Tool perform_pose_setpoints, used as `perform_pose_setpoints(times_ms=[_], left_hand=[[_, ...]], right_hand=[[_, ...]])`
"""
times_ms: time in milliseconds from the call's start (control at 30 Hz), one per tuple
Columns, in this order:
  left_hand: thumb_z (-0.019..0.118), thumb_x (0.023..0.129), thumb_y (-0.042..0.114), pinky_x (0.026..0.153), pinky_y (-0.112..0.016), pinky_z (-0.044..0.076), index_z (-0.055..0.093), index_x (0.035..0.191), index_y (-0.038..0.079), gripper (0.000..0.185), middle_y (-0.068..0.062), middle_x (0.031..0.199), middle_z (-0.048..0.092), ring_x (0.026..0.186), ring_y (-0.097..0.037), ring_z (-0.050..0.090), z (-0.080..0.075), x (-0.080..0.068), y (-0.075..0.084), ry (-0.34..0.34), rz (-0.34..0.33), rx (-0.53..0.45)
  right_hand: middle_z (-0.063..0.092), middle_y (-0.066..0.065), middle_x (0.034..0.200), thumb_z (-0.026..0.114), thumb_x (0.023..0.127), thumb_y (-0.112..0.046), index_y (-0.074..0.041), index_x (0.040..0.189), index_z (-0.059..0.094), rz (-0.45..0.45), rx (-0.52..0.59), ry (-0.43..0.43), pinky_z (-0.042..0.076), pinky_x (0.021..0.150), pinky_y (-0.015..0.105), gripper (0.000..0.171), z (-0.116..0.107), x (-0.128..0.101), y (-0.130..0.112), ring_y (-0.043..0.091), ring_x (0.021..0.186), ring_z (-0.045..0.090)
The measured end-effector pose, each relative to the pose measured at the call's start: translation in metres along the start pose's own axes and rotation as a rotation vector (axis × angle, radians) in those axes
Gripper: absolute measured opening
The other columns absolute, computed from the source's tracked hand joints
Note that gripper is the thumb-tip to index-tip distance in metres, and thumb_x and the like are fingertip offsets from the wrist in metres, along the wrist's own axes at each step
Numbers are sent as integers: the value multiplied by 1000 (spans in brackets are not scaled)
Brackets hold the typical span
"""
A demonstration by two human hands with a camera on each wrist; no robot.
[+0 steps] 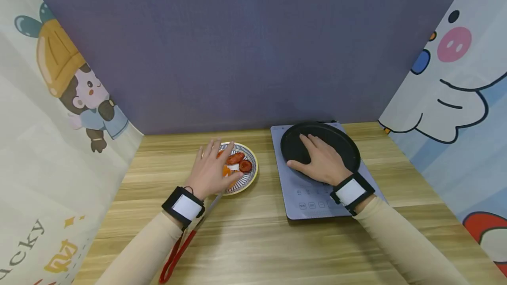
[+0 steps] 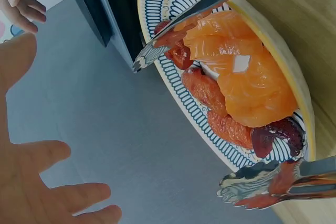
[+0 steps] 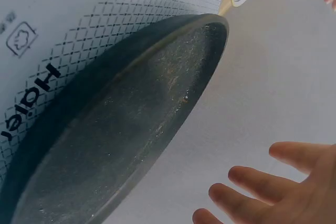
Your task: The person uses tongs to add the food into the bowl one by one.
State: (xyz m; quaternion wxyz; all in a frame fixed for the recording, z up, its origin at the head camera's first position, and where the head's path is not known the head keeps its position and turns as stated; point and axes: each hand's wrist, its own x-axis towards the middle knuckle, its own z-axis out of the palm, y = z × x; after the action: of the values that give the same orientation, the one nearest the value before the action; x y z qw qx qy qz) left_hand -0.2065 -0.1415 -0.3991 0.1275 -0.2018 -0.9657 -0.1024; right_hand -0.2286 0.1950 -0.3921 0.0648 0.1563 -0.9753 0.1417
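My left hand (image 1: 210, 168) hovers over a patterned plate (image 1: 253, 175) with its fingers spread and holds nothing. The plate carries orange and red food pieces (image 1: 235, 158). Red-handled tongs (image 1: 180, 250) lie on the table under my left wrist. In the left wrist view their metal tips (image 2: 252, 182) rest on the plate (image 2: 178, 85) beside the orange food (image 2: 247, 77), and my left fingers (image 2: 42, 192) are straight. My right hand (image 1: 321, 159) lies flat and open over a black pan (image 1: 344, 144). The right wrist view shows the pan (image 3: 121, 145) empty, with my fingers (image 3: 262, 187) above it.
The pan sits on a grey induction cooker (image 1: 313, 201) at the right of the wooden table (image 1: 253, 241). A purple wall stands behind, and cartoon-printed panels close off the left and right sides.
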Motion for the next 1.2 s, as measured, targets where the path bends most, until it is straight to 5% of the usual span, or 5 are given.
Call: perform_pose_setpoints(times_ms=[300,633,1200], left_hand=[[66,78,62,107,-63,14,40,145,15,86,-27,145,34,137,-44,26,3,-11,-1,27,8,-3],[60,80,67,106,-64,15,37,147,19,85,-26,147,32,137,-45,25,2,-18,-4,-11,-36,-25],[60,79,68,103,-66,20,44,142,13,85,-26,143,38,132,-46,33,-4,-39,-7,49,-49,-50]], right_hand=[[29,22,151,49,77,-79,-11,151,27,7,42,-14,33,98,61,103,-2,-7,4,42,134,33],[29,21,151,49,78,-78,-11,150,26,17,63,5,33,98,61,102,-2,-13,11,41,134,33],[28,22,151,51,80,-75,-9,150,26,58,111,-12,30,100,63,99,-6,-31,19,43,135,31]])
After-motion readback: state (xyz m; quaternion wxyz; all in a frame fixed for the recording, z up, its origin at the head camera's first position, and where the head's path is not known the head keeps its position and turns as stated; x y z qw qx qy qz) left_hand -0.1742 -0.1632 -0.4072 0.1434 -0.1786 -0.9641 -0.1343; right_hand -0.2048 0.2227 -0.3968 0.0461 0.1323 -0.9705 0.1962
